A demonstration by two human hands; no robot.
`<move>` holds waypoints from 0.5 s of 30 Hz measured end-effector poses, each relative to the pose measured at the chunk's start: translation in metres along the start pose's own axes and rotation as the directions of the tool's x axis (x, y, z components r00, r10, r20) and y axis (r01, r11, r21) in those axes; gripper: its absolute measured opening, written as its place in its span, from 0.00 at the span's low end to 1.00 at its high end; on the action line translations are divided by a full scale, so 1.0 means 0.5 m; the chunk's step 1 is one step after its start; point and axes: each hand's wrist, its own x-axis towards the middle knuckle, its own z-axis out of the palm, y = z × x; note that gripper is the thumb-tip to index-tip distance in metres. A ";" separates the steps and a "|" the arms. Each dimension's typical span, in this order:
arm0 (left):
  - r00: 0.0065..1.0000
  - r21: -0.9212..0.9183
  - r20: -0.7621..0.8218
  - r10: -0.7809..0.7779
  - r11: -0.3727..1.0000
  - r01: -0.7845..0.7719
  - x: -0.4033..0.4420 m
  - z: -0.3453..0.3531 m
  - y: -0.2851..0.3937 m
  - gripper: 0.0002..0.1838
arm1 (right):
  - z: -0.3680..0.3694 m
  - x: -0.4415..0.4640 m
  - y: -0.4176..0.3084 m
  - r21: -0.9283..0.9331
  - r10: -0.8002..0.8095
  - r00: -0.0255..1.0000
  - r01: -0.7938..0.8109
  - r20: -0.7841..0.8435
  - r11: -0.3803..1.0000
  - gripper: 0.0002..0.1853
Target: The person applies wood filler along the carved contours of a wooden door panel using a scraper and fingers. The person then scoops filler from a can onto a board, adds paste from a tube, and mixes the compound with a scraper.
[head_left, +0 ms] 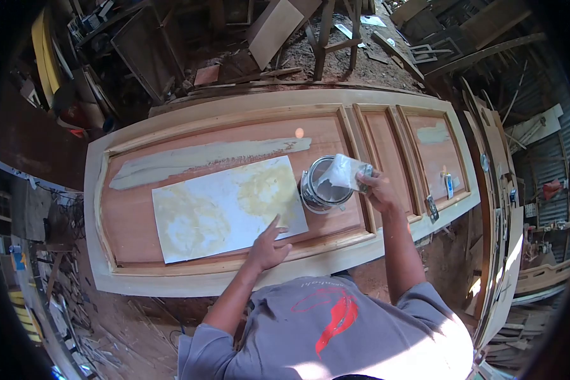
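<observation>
My right hand (377,191) grips a putty knife (359,180) with a thick load of whitish putty (342,170) on its blade. The knife is tilted over the open mouth of a metal can (308,194), which has pale paste inside. My left hand (270,247) is open, fingers apart, over the lower right edge of a white board (229,209) smeared with yellowish paste. Both the board and the can rest on a wooden panel door (133,218). A long pale strip of filler (199,159) lies on the door's large panel.
Toward the door's right end are a small tube (448,185) and a dark-handled tool (432,208). Another filler patch (432,133) marks the right panel. Boards (497,209) lean along the right side, a wooden stand (335,41) is beyond the door, and scraps litter the floor.
</observation>
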 end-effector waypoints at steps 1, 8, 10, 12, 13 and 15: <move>0.999 0.018 -0.040 0.000 1.000 0.001 -0.015 -0.010 -0.015 0.26 | -0.011 -0.002 -0.002 -0.005 -0.024 1.000 0.024 -0.003 1.000 0.14; 0.920 0.169 -0.390 0.040 0.985 0.029 -0.114 -0.071 -0.108 0.19 | -0.008 -0.011 0.028 -0.071 -0.024 0.998 0.019 -0.062 0.997 0.14; 0.862 0.203 -0.506 0.043 0.977 0.071 -0.139 -0.091 -0.131 0.17 | 0.020 -0.034 0.014 -0.069 -0.030 0.994 0.023 -0.107 0.997 0.15; 0.800 0.216 -0.599 0.042 0.970 0.111 -0.163 -0.109 -0.149 0.17 | 0.051 -0.063 -0.014 -0.083 -0.104 0.993 0.099 -0.057 0.992 0.15; 0.778 0.235 -0.627 0.032 0.960 0.150 -0.174 -0.116 -0.158 0.18 | 0.070 -0.080 -0.035 -0.090 -0.141 0.989 0.137 -0.033 0.986 0.15; 0.733 0.267 -0.680 0.014 0.936 0.230 -0.196 -0.129 -0.177 0.19 | 0.131 -0.108 -0.070 -0.129 -0.199 0.980 0.196 -0.008 0.972 0.14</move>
